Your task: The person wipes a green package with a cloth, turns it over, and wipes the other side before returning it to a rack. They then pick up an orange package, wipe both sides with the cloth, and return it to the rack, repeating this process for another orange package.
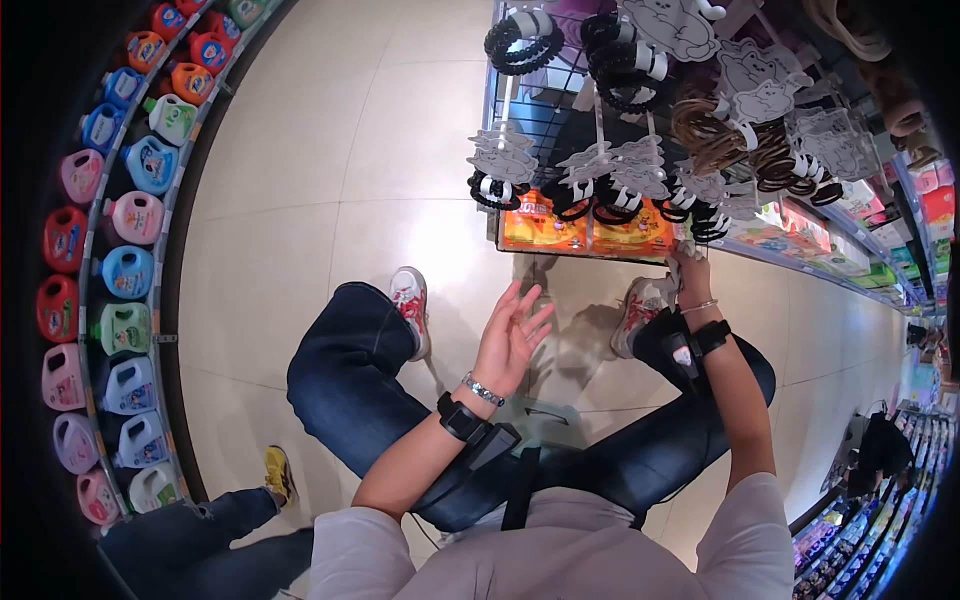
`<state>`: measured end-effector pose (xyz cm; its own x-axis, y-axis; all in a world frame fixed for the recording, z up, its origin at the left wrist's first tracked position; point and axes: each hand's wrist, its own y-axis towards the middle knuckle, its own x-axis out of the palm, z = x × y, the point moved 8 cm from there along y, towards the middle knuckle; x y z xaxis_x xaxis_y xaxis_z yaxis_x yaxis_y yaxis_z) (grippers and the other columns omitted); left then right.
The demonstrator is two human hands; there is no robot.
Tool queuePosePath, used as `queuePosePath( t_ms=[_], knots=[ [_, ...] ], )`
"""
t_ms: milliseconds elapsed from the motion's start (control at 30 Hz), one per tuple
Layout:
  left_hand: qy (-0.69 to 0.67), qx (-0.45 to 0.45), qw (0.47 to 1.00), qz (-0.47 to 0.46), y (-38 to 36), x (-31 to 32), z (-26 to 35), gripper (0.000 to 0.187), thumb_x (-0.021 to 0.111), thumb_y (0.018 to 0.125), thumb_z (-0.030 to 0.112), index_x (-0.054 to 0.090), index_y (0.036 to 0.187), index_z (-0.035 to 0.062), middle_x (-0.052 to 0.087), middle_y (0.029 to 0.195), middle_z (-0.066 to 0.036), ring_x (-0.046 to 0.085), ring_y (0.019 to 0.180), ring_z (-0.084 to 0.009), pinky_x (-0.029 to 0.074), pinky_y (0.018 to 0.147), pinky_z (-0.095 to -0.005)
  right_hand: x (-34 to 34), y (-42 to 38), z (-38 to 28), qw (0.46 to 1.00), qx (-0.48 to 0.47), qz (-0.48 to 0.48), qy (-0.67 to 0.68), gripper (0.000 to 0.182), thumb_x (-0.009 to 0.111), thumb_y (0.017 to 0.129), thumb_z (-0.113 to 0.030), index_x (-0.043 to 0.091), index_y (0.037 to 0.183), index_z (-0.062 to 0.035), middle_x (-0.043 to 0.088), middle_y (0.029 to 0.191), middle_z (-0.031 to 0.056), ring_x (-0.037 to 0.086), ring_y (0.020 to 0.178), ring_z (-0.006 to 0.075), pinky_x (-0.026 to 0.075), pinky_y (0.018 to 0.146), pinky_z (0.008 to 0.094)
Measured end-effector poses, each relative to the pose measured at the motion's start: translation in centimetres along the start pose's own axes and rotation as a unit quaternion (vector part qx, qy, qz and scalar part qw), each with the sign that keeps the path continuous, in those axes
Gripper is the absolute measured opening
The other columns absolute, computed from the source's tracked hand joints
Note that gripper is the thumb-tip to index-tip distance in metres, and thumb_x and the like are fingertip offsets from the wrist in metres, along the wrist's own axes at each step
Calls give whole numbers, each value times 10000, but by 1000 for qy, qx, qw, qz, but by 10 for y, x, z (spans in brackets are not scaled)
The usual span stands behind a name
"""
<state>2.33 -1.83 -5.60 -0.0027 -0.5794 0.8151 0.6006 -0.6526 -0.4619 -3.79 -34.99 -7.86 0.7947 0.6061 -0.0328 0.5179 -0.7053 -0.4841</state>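
You squat in a shop aisle with lots of bare floor (300, 200) on your left, a shelf of jugs (125, 270) far off there, and the rack of hair ties (620, 170) close in front. Your left hand (510, 335) is wide open in the air, holding nothing. Your right hand (692, 272) reaches up and touches the black hair ties (708, 225) at the bottom edge of the rack, but you cannot tell how tight it grips.

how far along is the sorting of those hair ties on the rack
Done: many black and brown hair ties on white cards hang on the wire rack. In hand: right hand reaches the lowest cards; left hand is open, empty. What is left cannot be told.
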Motion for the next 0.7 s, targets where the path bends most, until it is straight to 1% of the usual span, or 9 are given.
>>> queuePosePath(
  t_ms=[33, 67, 100, 167, 233, 267, 333, 467, 700],
  knots=[
    [-3, -1, 1000, 0, -1, 1, 0, 495, 429, 909, 267, 254, 1357, 151, 340, 1364, -104, 433, 1177, -276, 380, 954, -369, -4, -7, -8, 996, -38, 54, -67, 112, 612, 747, -81, 585, 843, -30, 573, 704, 48, 537, 560, 131, 419, 473, 252],
    [-4, -3, 1000, -2, -2, 3, 0, 493, 427, 909, 263, 256, 1356, 146, 339, 1365, -107, 436, 1174, -276, 377, 956, -369, 6, -10, -9, 996, -68, 9, -63, 155, 625, 730, -106, 586, 856, -26, 557, 708, 28, 500, 524, 114, 394, 456, 255],
    [-3, -4, 1000, -4, -2, 4, 0, 491, 426, 908, 258, 258, 1355, 141, 338, 1366, -109, 438, 1172, -276, 374, 958, -369, 13, -10, -8, 996, -68, 9, -64, 155, 625, 730, -106, 586, 856, -26, 557, 708, 28, 500, 524, 114, 394, 456, 255],
    [3, -6, 1000, -6, -1, 5, -2, 487, 424, 908, 252, 261, 1351, 136, 340, 1364, -112, 440, 1169, -277, 377, 955, -367, 55, -8, -6, 974, -75, -114, -179, 218, 638, 727, -136, 589, 901, -14, 576, 728, 38, 548, 567, 123, 426, 477, 264],
    [10, -7, 1000, -8, 0, 6, -2, 482, 421, 907, 247, 264, 1348, 130, 342, 1363, -115, 442, 1166, -278, 379, 953, -364, 84, 7, -5, 922, -88, -105, -361, 347, 693, 729, -261, 607, 940, 1, 631, 802, 27, 578, 617, 116, 443, 539, 263],
    [16, -6, 1000, -9, 0, 7, -2, 476, 417, 907, 240, 266, 1344, 125, 346, 1359, -118, 447, 1161, -280, 384, 948, -360, 99, 15, -8, 922, -88, -106, -362, 347, 693, 729, -261, 607, 940, 1, 631, 802, 27, 578, 617, 116, 443, 539, 263],
    [20, -6, 1000, -8, -1, 8, -1, 471, 413, 907, 234, 268, 1340, 119, 351, 1355, -120, 451, 1156, -282, 389, 943, -355, 137, 20, -5, 832, -127, -225, -491, 350, 598, 789, -304, 570, 1013, -36, 634, 890, 111, 633, 743, 222, 508, 617, 343],
    [19, 1, 1000, 3, 0, 9, 2, 454, 398, 911, 210, 268, 1333, 106, 361, 1346, -125, 477, 1126, -281, 416, 913, -342, 140, 53, 19, 799, -168, -230, -530, 344, 600, 787, -299, 576, 1009, -37, 631, 902, 111, 624, 767, 223, 500, 637, 341],
    [4, 16, 1000, 1, 3, 3, 10, 429, 389, 909, 175, 281, 1316, 90, 369, 1339, -138, 499, 1100, -275, 441, 883, -332, 138, 106, 46, 731, -268, -179, -601, 330, 607, 783, -287, 589, 1000, -38, 624, 930, 110, 602, 823, 225, 480, 684, 338]
  ],
)
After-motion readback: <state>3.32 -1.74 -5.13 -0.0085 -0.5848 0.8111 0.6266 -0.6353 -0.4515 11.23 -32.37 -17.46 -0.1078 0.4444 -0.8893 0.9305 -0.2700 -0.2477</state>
